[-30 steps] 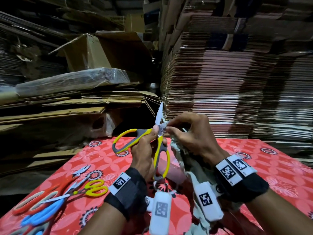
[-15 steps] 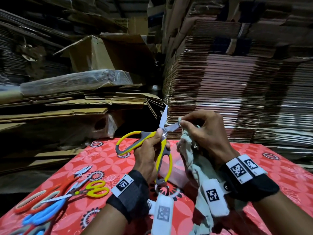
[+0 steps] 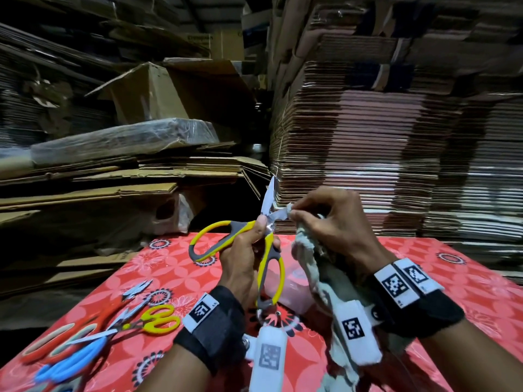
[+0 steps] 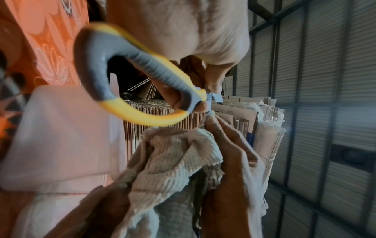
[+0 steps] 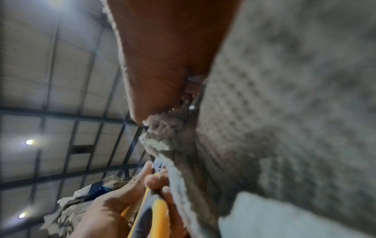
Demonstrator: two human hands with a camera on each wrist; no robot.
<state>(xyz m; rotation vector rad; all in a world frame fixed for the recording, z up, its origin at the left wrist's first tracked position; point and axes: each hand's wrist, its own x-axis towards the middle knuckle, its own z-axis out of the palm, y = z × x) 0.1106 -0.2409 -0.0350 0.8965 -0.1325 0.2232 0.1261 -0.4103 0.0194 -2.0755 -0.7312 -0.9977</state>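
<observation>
Left hand [image 3: 240,261] grips the open scissors [image 3: 237,229]; right hand [image 3: 336,224] pinches the cloth [image 3: 308,258] on one blade [image 3: 278,215]. Wiping seems midway, with the other blade [image 3: 268,198] seemingly undone.

On my feed the scissors [image 3: 270,251] show polished metal blades and smooth plastic handles, glossy yellow with matt grey inlay. The cloth [image 3: 307,250] on them is a coarse ribbed weave with frayed edges. The bench [image 3: 169,267] wears a glossy red floral sheet, the far cardboard stacks [image 3: 368,137] look matt and ridged, and the far-left bundle [image 3: 121,140] is wrapped in shiny film.
</observation>
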